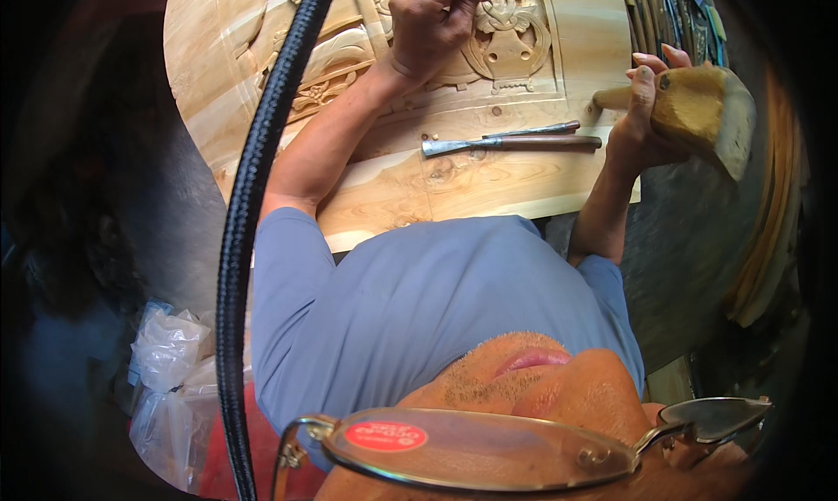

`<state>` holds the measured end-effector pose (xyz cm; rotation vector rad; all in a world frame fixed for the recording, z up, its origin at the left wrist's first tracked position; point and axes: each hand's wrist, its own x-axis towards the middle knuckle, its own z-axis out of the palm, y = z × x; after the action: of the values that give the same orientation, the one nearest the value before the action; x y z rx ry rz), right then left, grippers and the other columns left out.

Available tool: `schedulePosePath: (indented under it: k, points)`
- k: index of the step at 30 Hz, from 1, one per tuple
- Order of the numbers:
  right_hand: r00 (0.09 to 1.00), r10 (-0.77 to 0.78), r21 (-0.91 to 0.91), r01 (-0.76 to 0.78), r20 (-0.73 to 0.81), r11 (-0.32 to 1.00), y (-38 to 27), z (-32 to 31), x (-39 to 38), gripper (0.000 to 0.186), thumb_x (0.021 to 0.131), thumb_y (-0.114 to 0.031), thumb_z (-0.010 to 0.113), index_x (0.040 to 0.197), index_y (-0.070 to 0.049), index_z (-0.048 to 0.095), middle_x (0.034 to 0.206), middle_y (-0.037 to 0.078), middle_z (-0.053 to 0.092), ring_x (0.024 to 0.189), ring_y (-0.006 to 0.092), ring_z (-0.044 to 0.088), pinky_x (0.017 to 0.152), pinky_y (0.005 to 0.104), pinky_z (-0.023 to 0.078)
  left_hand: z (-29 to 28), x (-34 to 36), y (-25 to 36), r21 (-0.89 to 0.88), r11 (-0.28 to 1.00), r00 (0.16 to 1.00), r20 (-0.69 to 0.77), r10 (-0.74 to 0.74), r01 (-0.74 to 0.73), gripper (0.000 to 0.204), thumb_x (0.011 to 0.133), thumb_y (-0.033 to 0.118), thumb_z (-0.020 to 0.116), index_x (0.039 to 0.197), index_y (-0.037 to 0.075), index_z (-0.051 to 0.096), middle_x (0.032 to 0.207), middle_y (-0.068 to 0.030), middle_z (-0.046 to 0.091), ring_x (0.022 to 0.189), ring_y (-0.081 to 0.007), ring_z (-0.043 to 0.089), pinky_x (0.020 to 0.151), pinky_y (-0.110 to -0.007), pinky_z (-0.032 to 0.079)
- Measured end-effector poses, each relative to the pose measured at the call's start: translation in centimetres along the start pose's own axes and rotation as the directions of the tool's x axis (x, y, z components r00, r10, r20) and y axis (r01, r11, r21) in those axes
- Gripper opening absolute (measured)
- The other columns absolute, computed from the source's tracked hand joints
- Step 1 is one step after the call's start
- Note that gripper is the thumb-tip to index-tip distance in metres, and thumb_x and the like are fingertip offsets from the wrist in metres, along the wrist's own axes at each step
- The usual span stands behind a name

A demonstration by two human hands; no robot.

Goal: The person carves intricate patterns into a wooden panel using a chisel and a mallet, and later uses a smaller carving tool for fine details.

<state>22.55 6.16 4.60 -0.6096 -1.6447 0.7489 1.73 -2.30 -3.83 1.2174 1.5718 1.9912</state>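
Observation:
A carved pale wooden panel [384, 117] lies in front of me, with raised ornament at its far side. My left hand [432, 25] is closed over the carving near the upper edge; what its fingers hold is mostly cut off by the frame. At the panel's right edge, my right hand [646, 108] grips a wooden mallet [703, 113] near its head, with the short handle pointing left. Between my arms, two chisels lie side by side on the panel's plain near strip: a wide-bladed chisel [515, 142] and a thinner chisel [532, 131].
Several long-handled tools [668, 17] stand bunched beyond the panel's right corner. Curved wooden strips [772, 213] are at far right. A black braided cable [262, 152] crosses the left of the view. Clear plastic bags [170, 379] sit at lower left by something red.

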Motion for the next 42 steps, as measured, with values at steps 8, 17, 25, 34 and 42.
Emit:
schedulePosePath:
  k: [8, 17, 25, 34, 42]
  points:
    - [0.844, -0.330, -0.447, 0.511, 0.423, 0.734, -1.2, 2.6, 6.0, 0.065, 0.076, -0.008, 0.089, 0.137, -0.011, 0.067, 0.118, 0.010, 0.078, 0.101, 0.0307, 0.077, 0.087, 0.0371, 0.061, -0.4, 0.2, -0.5, 0.304, 0.919, 0.963, -0.020, 0.270, -0.251, 0.015, 0.092, 0.005, 0.078, 0.102, 0.003, 0.068, 0.080, -0.0118, 0.076, 0.068, -0.0233, 0.076, 0.057, -0.034, 0.058]
    - [0.527, -0.477, -0.356, 0.842, 0.703, 0.406, -5.8, 6.8, 10.3, 0.058, 0.081, -0.006, 0.076, 0.138, -0.018, 0.069, 0.114, 0.016, 0.074, 0.100, 0.0309, 0.075, 0.088, 0.0413, 0.060, 1.4, -0.4, -3.3, 0.245, 0.919, 0.948, 0.004, 0.319, -0.310, 0.017, 0.089, 0.010, 0.083, 0.100, 0.005, 0.071, 0.075, -0.0121, 0.074, 0.066, -0.0284, 0.075, 0.056, -0.036, 0.057]
    - [0.482, -0.440, -0.329, 0.865, 0.758, 0.380, -5.3, 8.7, 9.8, 0.049, 0.085, -0.007, 0.072, 0.131, -0.021, 0.073, 0.111, 0.014, 0.073, 0.095, 0.0272, 0.076, 0.082, 0.0418, 0.063, -0.1, -0.2, -3.0, 0.186, 0.936, 0.944, -0.083, 0.318, -0.299, 0.019, 0.092, 0.018, 0.082, 0.104, 0.008, 0.072, 0.077, -0.0081, 0.076, 0.065, -0.0224, 0.074, 0.056, -0.034, 0.056]
    - [0.428, -0.549, -0.328, 0.904, 0.718, 0.275, -4.4, 8.2, 9.8, 0.056, 0.081, -0.010, 0.077, 0.135, -0.024, 0.072, 0.113, 0.015, 0.073, 0.090, 0.0269, 0.076, 0.079, 0.0407, 0.063, 0.1, 0.2, -1.9, 0.269, 0.895, 0.925, -0.036, 0.379, -0.357, 0.024, 0.093, 0.019, 0.081, 0.111, 0.008, 0.069, 0.075, -0.0077, 0.074, 0.058, -0.0238, 0.071, 0.051, -0.034, 0.053]
    - [0.432, -0.648, -0.314, 0.902, 0.628, 0.297, -2.2, 6.9, 10.7, 0.056, 0.080, -0.011, 0.079, 0.134, -0.023, 0.073, 0.113, 0.014, 0.074, 0.093, 0.0275, 0.076, 0.078, 0.0399, 0.063, 0.3, -0.6, -1.4, 0.342, 0.886, 0.948, 0.066, 0.311, -0.314, 0.016, 0.097, 0.003, 0.070, 0.113, 0.003, 0.070, 0.080, -0.0137, 0.075, 0.067, -0.0254, 0.074, 0.058, -0.037, 0.056]
